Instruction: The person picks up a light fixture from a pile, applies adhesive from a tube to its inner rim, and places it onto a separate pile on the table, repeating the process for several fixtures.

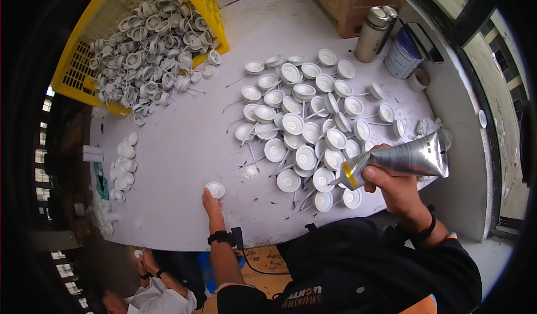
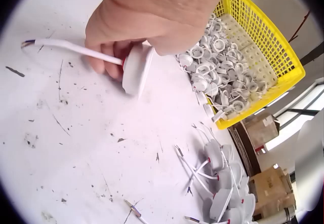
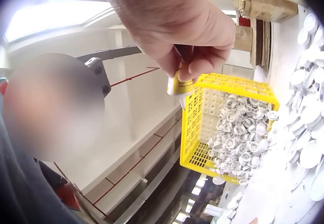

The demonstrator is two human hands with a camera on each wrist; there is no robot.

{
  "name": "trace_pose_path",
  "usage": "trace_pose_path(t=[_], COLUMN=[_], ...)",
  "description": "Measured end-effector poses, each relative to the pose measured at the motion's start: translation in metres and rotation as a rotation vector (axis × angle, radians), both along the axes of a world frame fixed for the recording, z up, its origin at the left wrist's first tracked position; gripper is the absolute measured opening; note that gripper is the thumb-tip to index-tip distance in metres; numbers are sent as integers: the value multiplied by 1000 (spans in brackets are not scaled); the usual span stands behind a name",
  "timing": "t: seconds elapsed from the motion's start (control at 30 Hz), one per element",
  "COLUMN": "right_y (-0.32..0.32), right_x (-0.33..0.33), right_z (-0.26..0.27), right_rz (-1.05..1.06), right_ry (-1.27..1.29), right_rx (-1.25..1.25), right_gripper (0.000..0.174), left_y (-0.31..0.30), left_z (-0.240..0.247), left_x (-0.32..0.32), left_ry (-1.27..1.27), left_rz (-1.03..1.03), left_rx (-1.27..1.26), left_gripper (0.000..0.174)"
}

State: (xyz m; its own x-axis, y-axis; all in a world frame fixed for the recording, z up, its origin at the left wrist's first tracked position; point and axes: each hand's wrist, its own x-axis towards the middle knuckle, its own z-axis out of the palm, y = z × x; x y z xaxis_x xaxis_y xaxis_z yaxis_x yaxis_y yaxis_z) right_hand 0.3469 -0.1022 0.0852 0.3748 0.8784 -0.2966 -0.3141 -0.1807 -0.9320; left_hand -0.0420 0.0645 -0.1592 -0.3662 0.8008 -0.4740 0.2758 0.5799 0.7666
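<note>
My left hand (image 1: 211,206) grips a small round white downlight (image 1: 215,190) by its side, low over the front of the table. In the left wrist view, the fingers curl behind this downlight (image 2: 135,71), and its white cable with bare wire ends points left. My right hand (image 1: 396,188) holds a silver squeeze tube (image 1: 411,156) with a yellow band and a narrow nozzle pointing left. That nozzle overlaps the near edge of a large group of white downlights (image 1: 305,157). In the right wrist view, curled fingers hide most of the tube (image 3: 180,86).
A yellow crate (image 1: 207,12) heaped with white fixtures lies tipped at the back left. More downlights (image 1: 124,163) line the left edge. A cardboard box (image 1: 347,12), flasks (image 1: 371,34) and a tin (image 1: 401,55) stand at the back right. Another person's hands (image 1: 148,263) show lower left.
</note>
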Motion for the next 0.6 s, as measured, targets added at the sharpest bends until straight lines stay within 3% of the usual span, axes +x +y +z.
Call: trace_pose_path(t=[0.03, 0.1, 0.13, 0.2, 0.3, 0.37, 0.6], right_y=[1, 2, 3, 5, 6, 3, -3], right_x=[1, 1, 1, 0, -3, -4, -2], right_z=[-1, -3, -4, -5, -8, -9, -7], right_rz=[22, 16, 16, 27, 43, 60, 22], right_ry=[-11, -17, -4, 0, -45, -41, -83], right_rx=[-14, -18, -12, 12, -3, -13, 18], right_gripper=[16, 15, 15, 15, 16, 17, 18], left_y=[3, -8, -11, -21, -46, -55, -58], left_z=[-27, 10, 14, 22, 38, 32, 21], left_x=[-13, 22, 34, 54, 111, 140, 172], left_ry=[44, 917, 911, 729, 304, 318, 592], left_rz=[61, 47, 40, -188, -603, -784, -903], left_rx=[158, 112, 110, 636, 462, 502, 232], left_gripper=[48, 41, 41, 31, 19, 17, 34])
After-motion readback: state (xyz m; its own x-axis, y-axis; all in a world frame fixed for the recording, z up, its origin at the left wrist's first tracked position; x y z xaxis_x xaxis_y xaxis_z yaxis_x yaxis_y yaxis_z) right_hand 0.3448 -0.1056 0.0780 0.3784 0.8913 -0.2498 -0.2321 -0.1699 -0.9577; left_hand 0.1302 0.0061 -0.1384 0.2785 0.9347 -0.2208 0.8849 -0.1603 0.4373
